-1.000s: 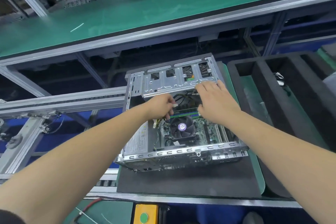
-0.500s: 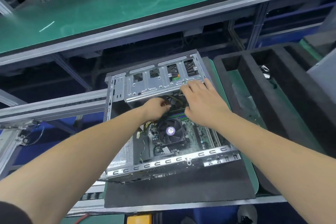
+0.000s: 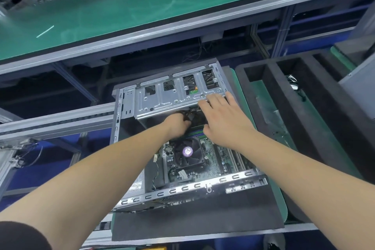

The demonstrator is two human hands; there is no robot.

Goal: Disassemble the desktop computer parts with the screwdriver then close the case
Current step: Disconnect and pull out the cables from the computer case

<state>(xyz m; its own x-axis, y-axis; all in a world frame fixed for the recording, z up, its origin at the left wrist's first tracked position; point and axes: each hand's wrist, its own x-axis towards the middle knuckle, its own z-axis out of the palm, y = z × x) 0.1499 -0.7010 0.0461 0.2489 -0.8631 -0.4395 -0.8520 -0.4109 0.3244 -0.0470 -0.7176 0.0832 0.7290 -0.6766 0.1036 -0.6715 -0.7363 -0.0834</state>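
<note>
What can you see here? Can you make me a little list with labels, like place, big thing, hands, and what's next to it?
place: workbench below a green conveyor
big thing: open case lying on a black mat
inside: fan on a green board
left hand: reaching under the drive cage, fingers hidden
right hand: fingers straight, resting on the cage edge
beside it: black foam tray, to the right
screwdriver: not in view
</note>
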